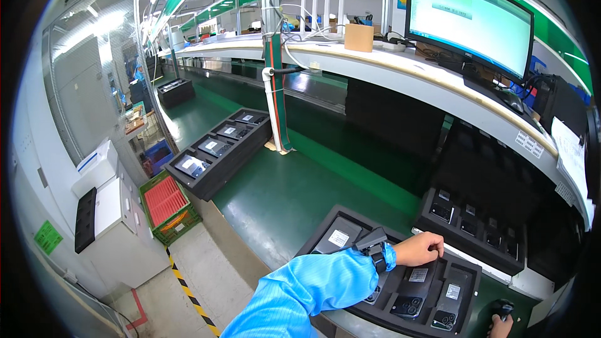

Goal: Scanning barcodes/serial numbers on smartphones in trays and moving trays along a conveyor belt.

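Observation:
My left hand (421, 249), at the end of a blue sleeve with a black device strapped to the wrist, is over a black foam tray (474, 285). Its fingers are curled at the upper end of a dark phone (413, 291) with a white label; whatever they grip, if anything, is hidden. Beside that phone lies another labelled phone (449, 300), and a third phone (338, 236) sits at the tray's left end. At the lower right edge my right hand (501, 327) is closed around a black handheld scanner (502, 307), mostly cut off by the picture's rim.
Another foam tray with phones (469, 222) stands at the right, beneath the shelf. Farther left, a long foam tray (219, 163) of phones rests near a white post (271, 109). A monitor (469, 22) stands on the shelf. A green crate (169, 206) sits on the floor.

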Demonstrator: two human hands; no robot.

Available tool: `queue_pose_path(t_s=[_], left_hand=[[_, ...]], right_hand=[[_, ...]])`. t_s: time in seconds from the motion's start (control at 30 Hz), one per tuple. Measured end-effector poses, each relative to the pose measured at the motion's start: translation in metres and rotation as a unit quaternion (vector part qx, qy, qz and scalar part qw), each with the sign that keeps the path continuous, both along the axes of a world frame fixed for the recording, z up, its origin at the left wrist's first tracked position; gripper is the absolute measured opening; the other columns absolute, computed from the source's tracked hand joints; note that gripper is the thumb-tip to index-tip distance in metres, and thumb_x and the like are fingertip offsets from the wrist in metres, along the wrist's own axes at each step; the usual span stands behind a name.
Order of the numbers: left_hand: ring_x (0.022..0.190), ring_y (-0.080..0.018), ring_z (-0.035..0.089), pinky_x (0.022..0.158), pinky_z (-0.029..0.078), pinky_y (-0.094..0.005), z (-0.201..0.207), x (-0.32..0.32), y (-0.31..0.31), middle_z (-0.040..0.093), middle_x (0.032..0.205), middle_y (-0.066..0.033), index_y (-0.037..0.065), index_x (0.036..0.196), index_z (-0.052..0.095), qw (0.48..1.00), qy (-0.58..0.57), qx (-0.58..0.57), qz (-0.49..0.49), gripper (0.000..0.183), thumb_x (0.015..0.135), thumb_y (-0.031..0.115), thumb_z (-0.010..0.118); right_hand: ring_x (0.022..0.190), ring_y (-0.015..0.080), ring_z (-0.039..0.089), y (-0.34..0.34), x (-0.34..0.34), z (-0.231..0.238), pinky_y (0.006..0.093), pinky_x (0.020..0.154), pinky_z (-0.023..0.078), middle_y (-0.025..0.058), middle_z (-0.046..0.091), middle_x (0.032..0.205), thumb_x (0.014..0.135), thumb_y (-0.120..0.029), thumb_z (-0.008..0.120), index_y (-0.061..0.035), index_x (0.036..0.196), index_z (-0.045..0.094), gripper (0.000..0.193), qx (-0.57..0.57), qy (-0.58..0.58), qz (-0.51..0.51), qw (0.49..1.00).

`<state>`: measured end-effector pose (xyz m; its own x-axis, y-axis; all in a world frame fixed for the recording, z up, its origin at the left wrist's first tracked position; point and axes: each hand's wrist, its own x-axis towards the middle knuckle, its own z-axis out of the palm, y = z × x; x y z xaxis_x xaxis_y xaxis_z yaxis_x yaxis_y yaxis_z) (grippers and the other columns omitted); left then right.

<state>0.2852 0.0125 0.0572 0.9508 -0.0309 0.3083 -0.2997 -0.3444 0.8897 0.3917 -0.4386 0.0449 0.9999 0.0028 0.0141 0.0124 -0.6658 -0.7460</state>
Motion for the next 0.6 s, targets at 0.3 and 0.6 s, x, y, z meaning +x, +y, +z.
queue_pose_path(t_s=[0.3,0.6], left_hand=[[0.089,-0.0212,0.066,0.084,0.052,-0.0348,0.003,0.003,0.007,0.071,0.091,-0.0100,0.001,0.095,0.068,1.000,-0.021,0.013,-0.017,0.013,0.088,0.008,0.060],[0.089,-0.0185,0.065,0.084,0.051,-0.0335,0.002,0.000,0.003,0.071,0.090,-0.0080,0.002,0.097,0.068,1.000,-0.004,0.030,0.006,0.014,0.092,0.012,0.060]], right_hand=[[0.109,0.0316,0.063,-0.025,0.011,-0.028,0.0413,0.096,0.051,0.0181,0.065,0.120,0.088,-0.031,0.081,0.0041,0.135,0.051,0.066,0.042,-0.235,-0.052,0.970],[0.132,0.0200,0.050,-0.301,0.199,0.025,0.0267,0.095,0.041,0.0096,0.052,0.151,0.102,-0.058,0.049,-0.0121,0.158,0.036,0.074,0.510,-0.224,-0.261,0.788]])
